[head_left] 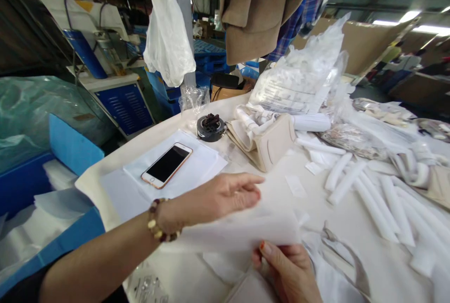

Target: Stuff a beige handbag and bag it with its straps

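A thin white sheet [242,230], blurred in places, stretches across the front of the table between my hands. My right hand [291,270] pinches its near edge, thumb on top. Above the sheet is my left hand [218,195], its fingers stretched out to the right; whether it touches the sheet I cannot tell. A bead bracelet [160,223] circles that wrist. Below the sheet, by my right hand, part of a pale beige item [251,289] shows. A beige strap [351,256] lies to the right on white wrapping.
A phone [168,165] rests on white papers [211,160]. Behind are a roll of black tape [210,128] and a beige bag [274,144]. White rolled tubes [372,200] and a stuffed plastic bag [298,78] crowd the right. A blue bin [70,237] stands left.
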Demonstrator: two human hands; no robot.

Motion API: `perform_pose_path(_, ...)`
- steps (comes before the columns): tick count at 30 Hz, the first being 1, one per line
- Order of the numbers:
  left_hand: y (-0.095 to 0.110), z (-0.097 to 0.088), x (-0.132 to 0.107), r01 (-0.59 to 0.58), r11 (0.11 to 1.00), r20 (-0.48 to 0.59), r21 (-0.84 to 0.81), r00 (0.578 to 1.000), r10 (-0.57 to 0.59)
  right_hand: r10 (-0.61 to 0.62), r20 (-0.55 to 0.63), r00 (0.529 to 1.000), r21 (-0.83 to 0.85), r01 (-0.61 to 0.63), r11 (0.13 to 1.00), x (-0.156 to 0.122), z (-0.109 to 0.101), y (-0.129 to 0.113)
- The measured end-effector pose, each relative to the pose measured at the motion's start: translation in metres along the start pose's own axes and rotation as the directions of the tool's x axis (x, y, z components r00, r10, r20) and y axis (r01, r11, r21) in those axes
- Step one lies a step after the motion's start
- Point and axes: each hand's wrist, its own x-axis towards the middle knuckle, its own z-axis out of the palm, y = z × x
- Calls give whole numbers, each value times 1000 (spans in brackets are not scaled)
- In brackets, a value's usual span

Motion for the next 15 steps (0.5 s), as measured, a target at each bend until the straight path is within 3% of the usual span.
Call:
perform_pose_path(1,-9,-7,2,89,993,-32,-84,995,-92,108,-5,994,129,-107,986,2,-1,-2)
perform_pose_path(3,-30,-11,0,262,951,46,-165,965,-258,237,18,971,309,-230,923,4,0,-5)
perform_pose_path(6,-50,4,-12,454,820,363,-349,872,-328,180,45,983,331,-185,925,7,2,-7)
perform_pose_path(8,-54,17,-20,529,697,453,-484,833,-317,105,55,993,261,-116,958,7,0,-11)
perform_pose_path(10,-57,23,-28,527,610,369,-591,850,-377,-7,70,997,6,6,1000,8,-6,-17)
perform_pose_path(11,-58,24,-31,502,593,286,-629,860,-423,-91,124,988,-197,114,974,8,-10,-20)
perform_pose_path(12,-60,22,-34,464,593,193,-658,865,-463,-173,225,959,-407,253,878,8,-14,-23)
perform_pose_path(13,-62,20,-37,428,605,109,-671,864,-491,-232,341,911,-574,397,716,9,-17,-23)
perform_pose_path(15,-66,17,-42,362,652,-42,-666,855,-518,-256,535,805,-722,593,357,10,-22,-17)
